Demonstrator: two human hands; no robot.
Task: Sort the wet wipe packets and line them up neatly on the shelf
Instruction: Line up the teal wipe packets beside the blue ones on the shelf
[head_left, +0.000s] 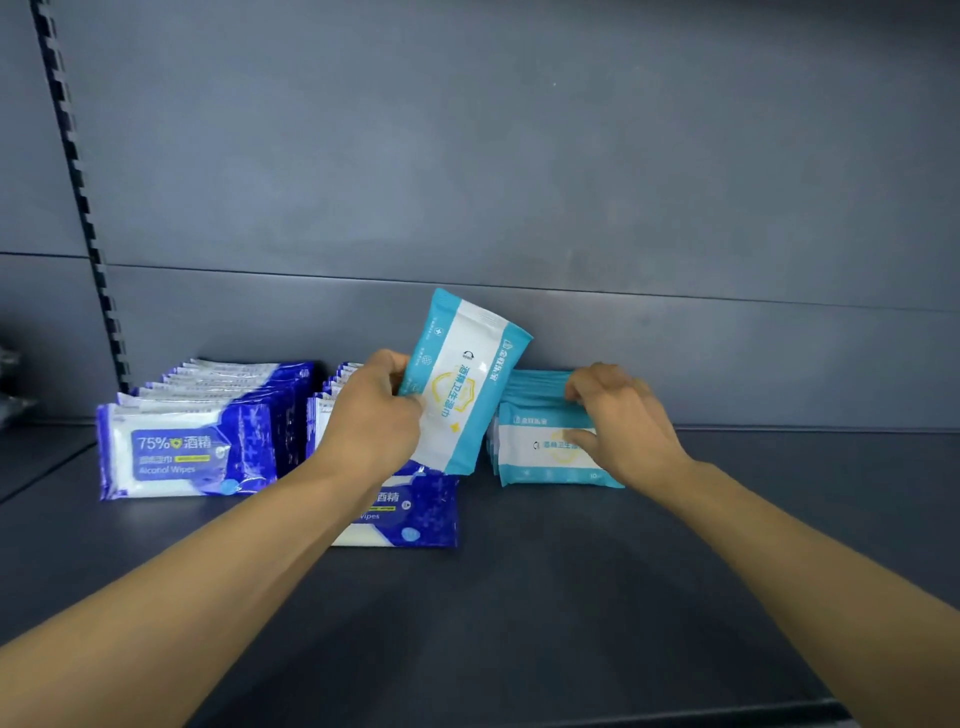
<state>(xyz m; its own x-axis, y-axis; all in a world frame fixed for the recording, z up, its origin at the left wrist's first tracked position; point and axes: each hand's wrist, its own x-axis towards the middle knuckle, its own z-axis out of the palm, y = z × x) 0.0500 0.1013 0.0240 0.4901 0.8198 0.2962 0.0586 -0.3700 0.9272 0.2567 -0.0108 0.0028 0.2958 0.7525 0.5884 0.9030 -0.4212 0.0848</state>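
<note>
At the frame's centre the left hand (371, 415) grips a light-blue packet (460, 382), tilted above the shelf (519, 597). Just right, the right hand (623, 421) pinches the light-blue row (540, 441); dark-blue rows (202, 431) stand at left

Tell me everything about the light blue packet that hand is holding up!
The light blue packet is a soft, shiny plastic wipes pack, white in the middle with light blue ends, yellow shield art and blue Chinese lettering. It is sealed, lifted off the shelf and tilted on end. The left hand pinches its left edge.
</note>
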